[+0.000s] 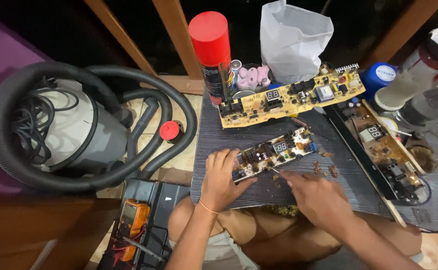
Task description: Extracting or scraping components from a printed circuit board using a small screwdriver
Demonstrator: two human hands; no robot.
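A small dirty circuit board [277, 152] with a digit display lies on the dark striped tabletop [219, 137]. My left hand [221, 179] grips the board's left end and pins it down. My right hand [316, 196] holds a thin metal tool whose tip [275, 171] touches the board's near edge. Brown crumbs of debris [325, 168] are scattered to the right of the board.
A longer yellow circuit board [293, 96] lies farther back, and a third board [386, 150] in a black tray sits at right. Behind stand a red-capped spray can [212, 55], a white bag [291, 40] and a blue cap [380, 76]. Left: vacuum cleaner [76, 125], orange multimeter [130, 222].
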